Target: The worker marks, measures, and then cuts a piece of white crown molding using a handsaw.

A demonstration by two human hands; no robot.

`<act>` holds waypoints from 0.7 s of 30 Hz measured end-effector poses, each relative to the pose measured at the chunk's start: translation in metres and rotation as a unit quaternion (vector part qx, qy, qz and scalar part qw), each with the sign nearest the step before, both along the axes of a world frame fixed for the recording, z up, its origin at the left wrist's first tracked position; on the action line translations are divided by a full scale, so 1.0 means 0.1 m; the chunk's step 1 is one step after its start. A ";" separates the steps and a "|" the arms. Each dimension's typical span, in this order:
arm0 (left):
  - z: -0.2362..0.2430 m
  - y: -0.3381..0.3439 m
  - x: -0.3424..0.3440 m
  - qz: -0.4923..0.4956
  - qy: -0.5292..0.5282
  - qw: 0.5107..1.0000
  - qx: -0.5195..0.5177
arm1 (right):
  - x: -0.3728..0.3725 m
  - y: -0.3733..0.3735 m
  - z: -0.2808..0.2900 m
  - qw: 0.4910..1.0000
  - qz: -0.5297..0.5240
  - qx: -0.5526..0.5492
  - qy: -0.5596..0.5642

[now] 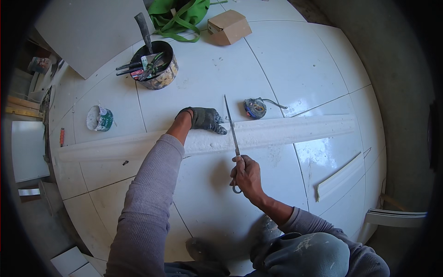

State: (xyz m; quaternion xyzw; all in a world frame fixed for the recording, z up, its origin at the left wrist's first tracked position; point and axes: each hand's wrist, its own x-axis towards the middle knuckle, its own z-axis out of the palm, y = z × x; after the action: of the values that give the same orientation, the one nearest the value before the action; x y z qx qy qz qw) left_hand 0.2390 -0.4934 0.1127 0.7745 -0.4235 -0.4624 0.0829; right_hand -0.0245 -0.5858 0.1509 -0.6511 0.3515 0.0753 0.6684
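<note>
A long white cornice moulding (290, 131) lies across the tiles from left to right. My left hand (204, 119), in a dark work glove, presses on the moulding near its middle, with the fingers closed about its far edge. My bare right hand (248, 175) is closed around the handle of a narrow jab saw (232, 131). The toothed blade crosses the moulding just right of my glove, its tip pointing away from me. I cannot tell how deep the blade sits. A tape measure (255, 109) lies just beyond the moulding, right of the blade.
A stained black bucket (161, 78) of tools stands far left, near a small tub (99, 118). A green bag (180, 18) and a cardboard box (229, 27) lie at the back. A shorter moulding piece (341, 177) lies right, near the wall (392, 69).
</note>
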 end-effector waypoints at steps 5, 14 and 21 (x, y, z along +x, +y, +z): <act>0.06 0.02 0.03 -0.031 0.031 0.999 -0.014 | -0.10 -0.05 -0.06 0.980 0.054 -0.193 -0.014; 0.13 -0.01 0.00 -0.006 0.017 0.999 0.027 | -0.08 -0.19 0.17 0.947 0.106 -0.302 0.031; 0.11 0.02 -0.02 -0.010 -0.013 0.999 0.034 | -0.17 -0.19 0.12 0.946 0.106 -0.307 0.007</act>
State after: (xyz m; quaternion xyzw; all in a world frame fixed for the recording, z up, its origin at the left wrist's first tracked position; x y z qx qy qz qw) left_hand 0.2373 -0.4914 0.1238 0.7784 -0.4163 -0.4676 0.0464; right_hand -0.0415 -0.6051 0.1627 -0.8577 0.2916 0.0385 0.4218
